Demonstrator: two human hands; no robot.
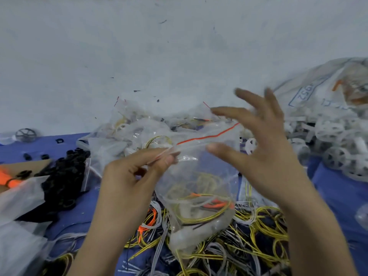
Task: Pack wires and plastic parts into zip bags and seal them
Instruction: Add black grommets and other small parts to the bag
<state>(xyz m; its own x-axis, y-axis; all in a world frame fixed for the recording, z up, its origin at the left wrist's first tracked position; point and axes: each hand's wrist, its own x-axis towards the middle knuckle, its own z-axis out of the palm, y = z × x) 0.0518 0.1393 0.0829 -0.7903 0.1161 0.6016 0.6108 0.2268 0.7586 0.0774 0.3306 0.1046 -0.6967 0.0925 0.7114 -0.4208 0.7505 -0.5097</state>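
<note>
A clear zip bag [199, 188] with a red seal line hangs in the middle of the view, holding yellow, orange and grey wires and pale plastic parts. My left hand [131, 176] pinches the bag's top left corner between thumb and fingers. My right hand [262, 144] is just right of the bag's mouth, fingers spread and blurred, holding nothing. Below the bag lies a pile of loose yellow and grey wires [249, 236] on a blue cloth [338, 196].
Filled zip bags [139, 126] are heaped behind the hands. Black rings [65, 176] spill from a bag at the left, by an orange part [10, 181]. White and grey plastic wheels [336, 144] and a large printed sack [310, 90] sit at the right. A pale wall rises behind.
</note>
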